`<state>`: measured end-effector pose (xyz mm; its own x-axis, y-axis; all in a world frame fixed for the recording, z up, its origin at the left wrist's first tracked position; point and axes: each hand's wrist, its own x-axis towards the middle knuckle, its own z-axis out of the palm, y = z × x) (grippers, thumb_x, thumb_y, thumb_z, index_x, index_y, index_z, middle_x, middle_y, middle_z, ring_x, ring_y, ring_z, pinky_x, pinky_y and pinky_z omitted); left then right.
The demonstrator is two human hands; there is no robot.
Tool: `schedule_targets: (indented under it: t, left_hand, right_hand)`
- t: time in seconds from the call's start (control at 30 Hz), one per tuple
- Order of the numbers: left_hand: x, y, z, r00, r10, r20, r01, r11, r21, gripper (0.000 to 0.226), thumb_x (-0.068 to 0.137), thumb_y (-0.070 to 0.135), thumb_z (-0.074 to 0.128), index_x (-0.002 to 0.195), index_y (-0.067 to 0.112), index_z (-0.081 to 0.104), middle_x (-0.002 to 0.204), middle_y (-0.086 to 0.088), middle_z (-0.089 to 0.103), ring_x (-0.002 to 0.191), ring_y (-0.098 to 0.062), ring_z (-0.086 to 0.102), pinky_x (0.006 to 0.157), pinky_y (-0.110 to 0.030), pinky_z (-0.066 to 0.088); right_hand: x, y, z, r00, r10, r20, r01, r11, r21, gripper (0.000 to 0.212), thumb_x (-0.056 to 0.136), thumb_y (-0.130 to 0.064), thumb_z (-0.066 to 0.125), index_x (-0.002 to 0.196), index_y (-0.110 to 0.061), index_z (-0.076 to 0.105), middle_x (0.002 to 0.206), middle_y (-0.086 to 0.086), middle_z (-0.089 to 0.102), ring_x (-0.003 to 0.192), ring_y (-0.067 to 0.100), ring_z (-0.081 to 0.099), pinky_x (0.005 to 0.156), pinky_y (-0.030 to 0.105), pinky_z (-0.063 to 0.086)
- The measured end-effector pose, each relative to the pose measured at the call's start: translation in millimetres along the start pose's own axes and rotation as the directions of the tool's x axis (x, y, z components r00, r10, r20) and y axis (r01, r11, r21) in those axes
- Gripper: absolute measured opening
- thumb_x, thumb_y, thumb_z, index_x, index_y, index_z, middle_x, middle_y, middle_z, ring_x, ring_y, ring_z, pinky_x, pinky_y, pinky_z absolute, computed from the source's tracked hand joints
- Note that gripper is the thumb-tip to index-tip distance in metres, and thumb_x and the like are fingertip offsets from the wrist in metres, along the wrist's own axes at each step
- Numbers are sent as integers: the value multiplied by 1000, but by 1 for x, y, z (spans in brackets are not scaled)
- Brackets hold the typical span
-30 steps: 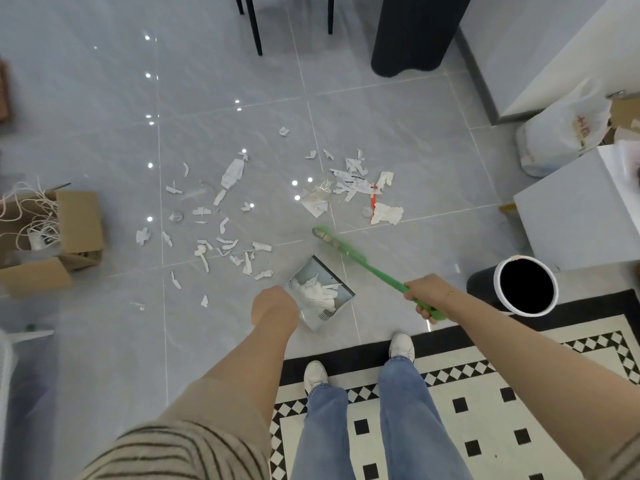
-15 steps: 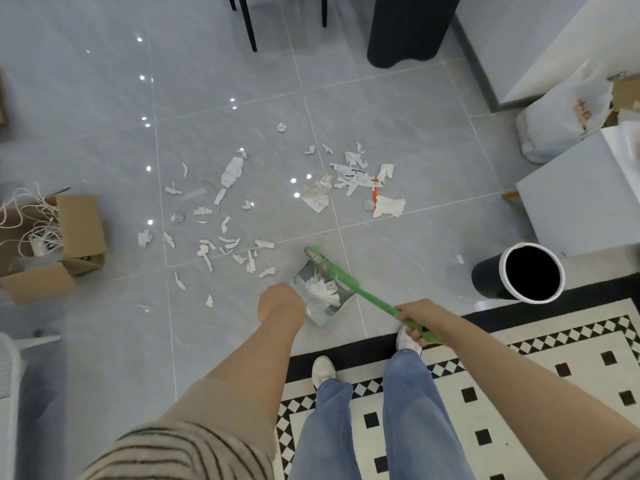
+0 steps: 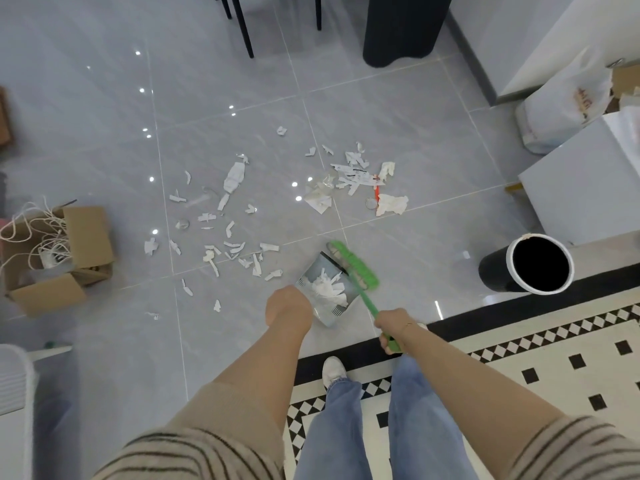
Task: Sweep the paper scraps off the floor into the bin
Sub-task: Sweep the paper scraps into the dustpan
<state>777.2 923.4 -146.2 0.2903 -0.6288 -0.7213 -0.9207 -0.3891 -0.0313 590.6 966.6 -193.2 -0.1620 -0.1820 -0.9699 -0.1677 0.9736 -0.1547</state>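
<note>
White paper scraps lie scattered over the grey tile floor, with a second cluster farther right. A grey dustpan sits on the floor holding a small heap of scraps. My left hand is at the dustpan's near end, its fingers and the handle hidden beneath it. My right hand grips the handle of a green broom, whose head lies along the dustpan's right edge. The black bin with a white rim stands to the right, mouth open.
An open cardboard box with white cord stands at the left. A white cabinet and a plastic bag are at the right. Black chair legs and a dark stand are at the back. A checked rug lies underfoot.
The broom head has been pulled from the floor beyond the dustpan back onto its right edge. My right hand drew back toward my legs. The dustpan stays in place.
</note>
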Motion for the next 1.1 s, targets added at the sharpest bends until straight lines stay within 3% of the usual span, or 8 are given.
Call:
schedule_targets:
  t: [0.2, 0.4, 0.53, 0.63, 0.73, 0.83, 1.0, 1.1]
  left_hand:
    - [1, -8, -1, 999, 7, 33, -6, 1000, -3, 28, 94, 7, 43, 115, 6, 63, 120, -9, 63, 112, -22, 60, 87, -25, 48]
    - [-1, -8, -5, 995, 23, 98, -27, 999, 42, 30, 96, 9, 43, 122, 6, 59, 126, -8, 60, 118, -21, 57, 94, -25, 46]
    - [-1, -19, -7, 972, 11, 236, 10, 996, -89, 36, 100, 13, 38, 132, 1, 51, 122, -12, 60, 111, -24, 59, 100, -30, 43]
    - [-7, -30, 0, 900, -49, 433, 168, 956, -240, 44, 101, 34, 42, 129, 1, 51, 65, -7, 41, 54, -13, 38, 59, -25, 46]
    - [-11, -37, 10, 792, -150, 592, 433, 822, -370, 24, 99, 22, 48, 80, 8, 50, 59, -5, 37, 43, -8, 32, 31, -13, 30]
    - [-13, -37, 18, 741, -130, 658, 538, 702, -467, 23, 97, 5, 43, 74, 4, 47, 62, -9, 43, 21, -11, 38, 26, -9, 34]
    - [-29, -22, 19, 754, -113, 647, 585, 564, -583, 25, 96, -2, 42, 72, 3, 46, 58, -10, 43, 42, -16, 45, 27, -13, 38]
    - [-38, -16, 22, 749, -116, 652, 606, 519, -604, 29, 96, 2, 39, 68, 4, 46, 50, -8, 44, 18, -13, 38, 26, -10, 35]
  right_hand:
    - [-41, 5, -24, 992, -26, 120, -3, 972, 235, 33, 97, -7, 43, 127, -14, 53, 60, 6, 40, 39, 10, 33, 31, 13, 30]
    - [-72, 5, -26, 999, -53, 9, 49, 972, 231, 37, 97, -6, 42, 133, -4, 50, 61, 7, 37, 47, 12, 32, 32, 13, 28]
    - [-71, 6, -28, 999, -34, 13, 25, 911, 411, 34, 98, -6, 41, 131, -3, 50, 61, 6, 36, 33, 10, 35, 31, 10, 28]
    - [-66, 9, -29, 998, -26, 51, -4, 856, 518, 9, 98, -6, 38, 101, -7, 47, 62, 5, 34, 22, 7, 32, 29, 9, 28]
    - [-64, 8, -28, 999, -19, 44, -7, 848, 529, 16, 98, -5, 38, 82, -8, 42, 63, 5, 35, 20, 6, 33, 28, 9, 29]
    - [-67, 3, -27, 999, -5, 48, -22, 835, 550, 17, 98, -6, 38, 82, -8, 42, 63, 5, 37, 20, 6, 35, 27, 10, 31]
    - [-72, 1, -37, 997, -27, 78, -25, 799, 601, 15, 98, -9, 38, 85, -7, 46, 64, 4, 41, 23, 5, 40, 27, 12, 33]
    - [-80, 6, -47, 996, -37, 81, -23, 773, 634, 15, 99, -9, 38, 87, -7, 47, 65, 5, 41, 24, 5, 41, 26, 12, 33]
